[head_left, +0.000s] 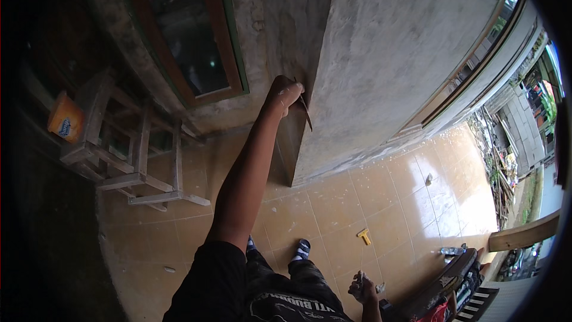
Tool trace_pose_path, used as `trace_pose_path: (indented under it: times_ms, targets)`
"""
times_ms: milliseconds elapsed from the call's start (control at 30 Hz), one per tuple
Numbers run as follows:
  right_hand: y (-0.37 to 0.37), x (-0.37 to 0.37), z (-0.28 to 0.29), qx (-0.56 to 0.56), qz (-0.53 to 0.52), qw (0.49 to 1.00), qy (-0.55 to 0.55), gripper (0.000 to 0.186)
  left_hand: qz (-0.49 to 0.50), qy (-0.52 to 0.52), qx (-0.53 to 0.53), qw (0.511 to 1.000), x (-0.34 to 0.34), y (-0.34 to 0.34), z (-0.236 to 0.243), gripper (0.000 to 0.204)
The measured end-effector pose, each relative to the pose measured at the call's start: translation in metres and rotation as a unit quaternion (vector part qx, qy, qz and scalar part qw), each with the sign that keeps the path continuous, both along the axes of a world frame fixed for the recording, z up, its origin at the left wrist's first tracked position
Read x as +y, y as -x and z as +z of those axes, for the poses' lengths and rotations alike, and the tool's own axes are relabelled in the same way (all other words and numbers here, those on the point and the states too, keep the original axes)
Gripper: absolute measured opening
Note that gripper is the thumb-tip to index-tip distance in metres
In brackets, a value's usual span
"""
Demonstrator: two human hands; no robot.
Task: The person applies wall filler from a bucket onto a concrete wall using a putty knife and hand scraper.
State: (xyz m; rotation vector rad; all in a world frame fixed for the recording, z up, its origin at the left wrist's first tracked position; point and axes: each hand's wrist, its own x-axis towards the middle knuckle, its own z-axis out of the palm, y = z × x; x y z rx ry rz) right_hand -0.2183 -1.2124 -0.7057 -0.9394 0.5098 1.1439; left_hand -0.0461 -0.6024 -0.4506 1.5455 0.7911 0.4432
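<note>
Left hand (285,95) is gripping a thin dark flat blade (307,117) at the grey plaster wall corner (322,53), probably needing even pressure; right hand (368,291) is clutching an unclear object (358,280).

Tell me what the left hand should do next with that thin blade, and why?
Maybe slide the thin blade a little lower along the wall corner: the left hand grips it right by that edge, and the edge runs on below it.

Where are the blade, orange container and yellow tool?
Blade (307,114): head view, middle of its length.
Orange container (65,117): head view, printed side.
Yellow tool (364,237): head view, its middle.
</note>
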Motion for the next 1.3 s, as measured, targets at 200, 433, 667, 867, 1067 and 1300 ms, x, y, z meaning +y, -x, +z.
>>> trace_pose_path:
  times_ms: [200,433,667,867,1067,1300]
  targets:
    - [-0.029,-0.002,0.01,-0.015,-0.072,0.996,-0.057,0.03,-0.057,-0.009,-0.118,0.991,-0.029,0.019,0.201,0.009]
    - [-0.048,0.039,0.033,-0.098,-0.003,0.994,-0.042,0.03,-0.072,-0.19,-0.238,0.95,-0.042,0.125,0.323,0.008]
    - [-0.048,0.206,0.241,-0.466,0.112,0.867,-0.134,0.034,-0.032,0.001,-0.479,0.877,-0.096,0.237,0.201,0.029]
    - [-0.012,0.282,0.324,-0.563,0.132,0.799,-0.164,0.038,0.042,-0.011,-0.496,0.867,-0.126,0.297,0.141,0.026]
    - [0.013,0.353,0.35,-0.535,0.192,0.793,-0.22,0.033,0.033,-0.38,-0.203,0.902,-0.092,0.392,0.086,0.017]
    - [0.085,0.432,0.318,-0.314,0.469,0.784,-0.26,0.041,0.07,0.149,-0.52,0.838,-0.001,0.487,0.039,0.016]
